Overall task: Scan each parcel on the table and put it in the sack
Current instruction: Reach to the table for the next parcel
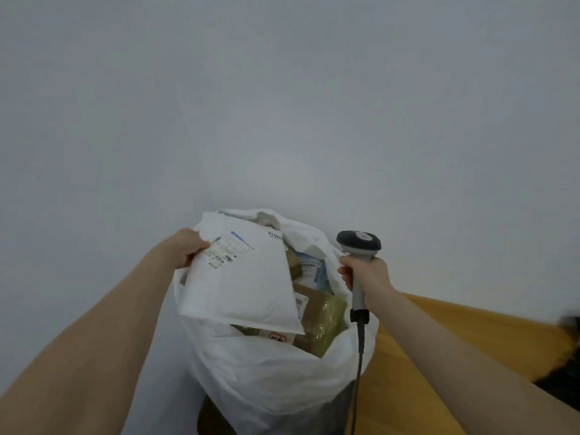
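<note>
You are bagging: your left hand is pinching the white mailer over the sack; your right hand, at the sack's three o'clock, is gripping the scanner. The next move likely calls for letting the mailer drop in.

Left hand, extended forward, pinches white padded envelope parcel; right hand grips grey barcode scanner upright.

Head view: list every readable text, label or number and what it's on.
"91090" as seen, upside down and soft, so unsure: far corner of the white mailer in the left hand.
Shipping label on the mailer: too blurred.
Label on the brown box in the sack: too small.
Red mark on a parcel below: unreadable.
Scanner in the right hand: nothing readable.
</note>
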